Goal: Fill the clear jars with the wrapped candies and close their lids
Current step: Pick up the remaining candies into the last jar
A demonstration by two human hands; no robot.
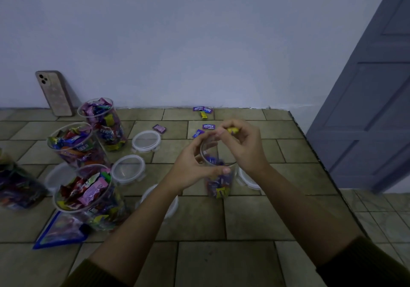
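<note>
A clear jar [218, 182], partly filled with purple and yellow wrapped candies, stands at the middle of the tiled surface. My left hand [195, 164] grips its rim from the left. My right hand [241, 144] hovers over the jar's mouth and pinches a yellow wrapped candy [233, 130]. Three open jars [88, 195] [75, 147] [104, 122] heaped with candies stand at the left. Loose candies [208, 126] [159, 128] [203, 109] lie behind the jar. Clear lids [146, 141] [128, 169] [247, 180] lie on the surface around the jars.
A phone [54, 93] leans on the wall at the back left. A blue candy bag [62, 231] lies at the front left, and a dark bag of candies [17, 187] is at the left edge. The surface's edge [321, 164] drops off at the right, beside a grey door [366, 109].
</note>
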